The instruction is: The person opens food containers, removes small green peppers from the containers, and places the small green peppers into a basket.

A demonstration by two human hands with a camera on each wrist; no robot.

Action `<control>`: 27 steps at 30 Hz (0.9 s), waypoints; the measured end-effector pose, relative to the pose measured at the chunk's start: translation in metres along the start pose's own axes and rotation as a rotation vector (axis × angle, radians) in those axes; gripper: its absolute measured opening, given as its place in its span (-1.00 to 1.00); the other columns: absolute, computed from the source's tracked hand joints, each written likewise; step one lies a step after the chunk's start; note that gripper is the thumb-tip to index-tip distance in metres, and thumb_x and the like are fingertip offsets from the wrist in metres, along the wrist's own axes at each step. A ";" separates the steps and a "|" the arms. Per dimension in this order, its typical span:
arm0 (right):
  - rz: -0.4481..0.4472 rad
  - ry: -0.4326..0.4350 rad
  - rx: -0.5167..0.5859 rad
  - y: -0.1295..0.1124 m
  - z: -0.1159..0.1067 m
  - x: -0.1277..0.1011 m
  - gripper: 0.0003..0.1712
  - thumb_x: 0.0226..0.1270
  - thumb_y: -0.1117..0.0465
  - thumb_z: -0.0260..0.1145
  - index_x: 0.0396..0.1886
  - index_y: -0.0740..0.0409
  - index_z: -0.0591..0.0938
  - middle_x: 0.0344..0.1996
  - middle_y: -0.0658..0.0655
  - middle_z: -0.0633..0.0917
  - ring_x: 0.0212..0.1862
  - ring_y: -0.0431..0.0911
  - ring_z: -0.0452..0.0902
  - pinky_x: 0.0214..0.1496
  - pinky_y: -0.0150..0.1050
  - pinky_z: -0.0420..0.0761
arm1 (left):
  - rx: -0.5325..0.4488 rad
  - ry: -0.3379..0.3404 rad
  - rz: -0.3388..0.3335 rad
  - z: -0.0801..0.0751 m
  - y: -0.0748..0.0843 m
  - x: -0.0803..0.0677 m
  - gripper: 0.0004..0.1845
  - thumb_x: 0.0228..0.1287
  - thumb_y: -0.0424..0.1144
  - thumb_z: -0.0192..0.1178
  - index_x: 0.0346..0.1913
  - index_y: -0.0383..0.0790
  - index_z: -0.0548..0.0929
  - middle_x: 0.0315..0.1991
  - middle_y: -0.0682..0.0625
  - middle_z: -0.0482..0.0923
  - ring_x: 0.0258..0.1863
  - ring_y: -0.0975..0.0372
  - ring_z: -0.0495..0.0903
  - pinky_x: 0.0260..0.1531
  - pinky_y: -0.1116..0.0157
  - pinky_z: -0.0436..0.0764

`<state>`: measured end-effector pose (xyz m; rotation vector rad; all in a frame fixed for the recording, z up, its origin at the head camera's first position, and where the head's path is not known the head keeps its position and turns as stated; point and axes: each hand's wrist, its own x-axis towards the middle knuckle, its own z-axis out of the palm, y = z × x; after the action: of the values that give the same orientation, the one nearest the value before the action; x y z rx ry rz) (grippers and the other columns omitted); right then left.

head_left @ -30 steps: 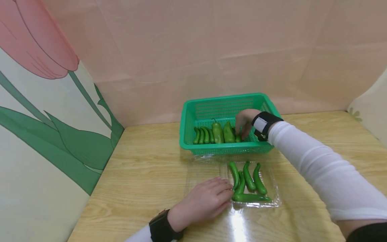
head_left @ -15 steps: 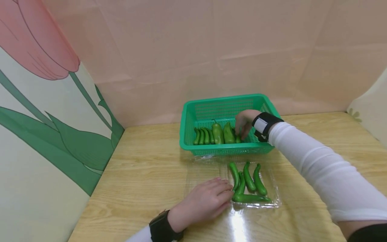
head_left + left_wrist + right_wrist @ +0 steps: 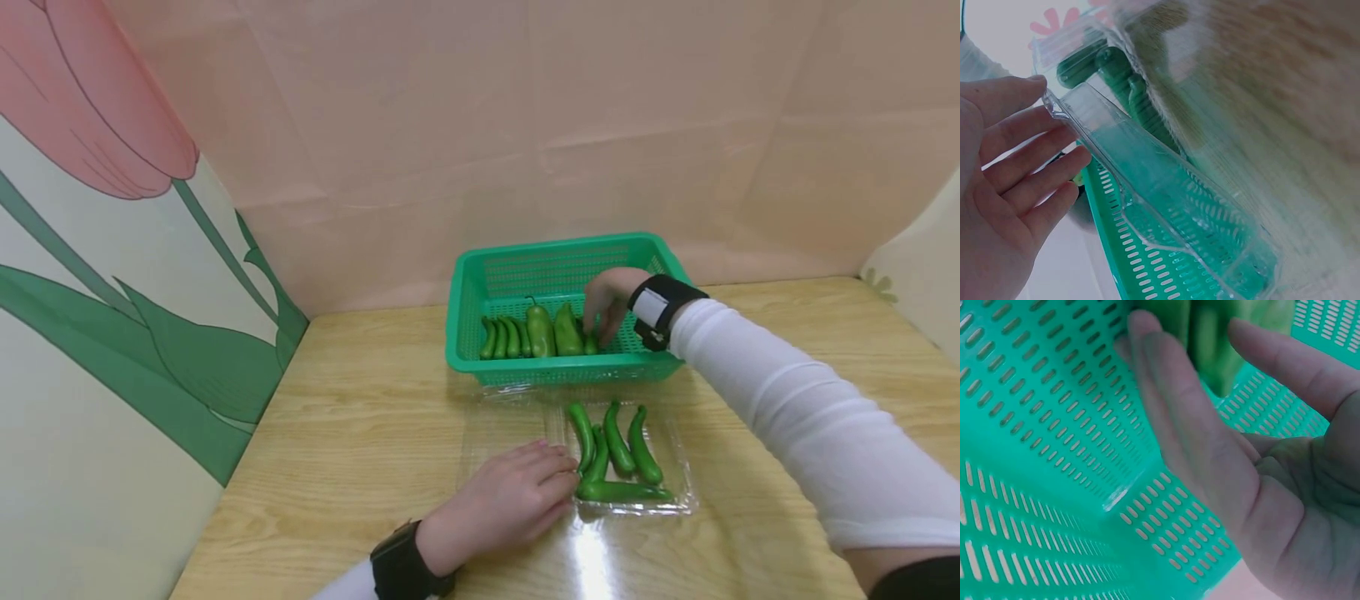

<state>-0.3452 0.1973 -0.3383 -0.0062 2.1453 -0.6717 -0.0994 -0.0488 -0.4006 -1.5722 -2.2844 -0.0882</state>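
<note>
A green slotted basket (image 3: 525,275) stands at the back of the wooden table and holds several green peppers (image 3: 538,331). My right hand (image 3: 604,310) reaches into its right side, fingertips down at the rightmost small pepper. In the right wrist view this hand (image 3: 1222,456) has straight fingers and a spread thumb, with blurred peppers (image 3: 1210,331) just beyond them and nothing gripped. In front of the basket lies a clear plastic clamshell tray (image 3: 678,492) with several slim green peppers (image 3: 617,450). My left hand (image 3: 517,496) rests flat on its open lid, straight fingers (image 3: 1029,144) against the clear plastic edge (image 3: 1147,169).
The table is boxed in by a pink backdrop behind and a flower-printed panel (image 3: 112,333) on the left. Bare wood (image 3: 360,417) lies left of the basket and tray. A pale panel (image 3: 918,258) closes the right side.
Almost nothing has changed. My right forearm has edged slightly to the right while the hand stays at the peppers in the basket. The left hand has not moved.
</note>
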 end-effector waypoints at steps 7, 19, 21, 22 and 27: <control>-0.055 0.027 -0.165 -0.010 -0.004 -0.020 -0.08 0.36 0.19 0.19 0.39 0.59 -0.15 0.02 0.48 0.58 0.01 0.16 0.62 0.08 -0.05 0.65 | -0.003 0.006 -0.003 0.000 -0.001 -0.001 -0.70 0.29 -0.06 0.17 0.01 -0.09 0.64 0.11 -0.01 0.59 0.17 0.21 0.52 0.34 0.27 0.33; -0.144 0.206 -0.292 -0.028 -0.006 -0.055 -0.56 0.35 0.16 0.20 0.01 0.47 0.54 -0.14 0.37 0.69 -0.18 0.05 0.70 -0.13 -0.17 0.72 | 0.010 0.029 0.008 -0.002 -0.003 -0.003 -0.70 0.31 -0.06 0.15 0.01 -0.09 0.64 0.11 0.00 0.59 0.18 0.21 0.51 0.33 0.25 0.36; -0.163 0.237 -0.304 -0.030 -0.004 -0.061 -0.58 0.34 0.14 0.20 -0.03 0.44 0.58 -0.17 0.35 0.71 -0.21 0.04 0.71 -0.14 -0.17 0.73 | 0.012 0.032 0.009 -0.001 -0.003 -0.003 -0.70 0.31 -0.06 0.15 0.01 -0.09 0.64 0.11 0.00 0.59 0.18 0.21 0.51 0.33 0.25 0.35; -0.170 0.255 -0.312 -0.031 -0.003 -0.065 -0.59 0.34 0.14 0.20 -0.03 0.43 0.59 -0.19 0.33 0.72 -0.22 0.03 0.71 -0.15 -0.16 0.73 | 0.012 0.033 0.009 -0.001 -0.003 -0.003 -0.70 0.31 -0.06 0.15 0.01 -0.09 0.64 0.11 0.00 0.59 0.18 0.21 0.51 0.33 0.25 0.35; -0.227 0.370 -0.384 -0.034 0.009 -0.084 -0.66 0.32 0.13 0.22 -0.15 0.35 0.67 -0.33 0.22 0.75 -0.34 -0.06 0.70 -0.25 -0.19 0.73 | 0.000 0.027 0.002 0.001 -0.003 -0.003 -0.70 0.29 -0.05 0.17 0.00 -0.09 0.65 0.10 0.00 0.59 0.18 0.21 0.52 0.33 0.25 0.37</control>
<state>-0.2939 0.1840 -0.2645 -0.3623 2.6307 -0.3972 -0.1015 -0.0526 -0.4021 -1.5642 -2.2624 -0.1079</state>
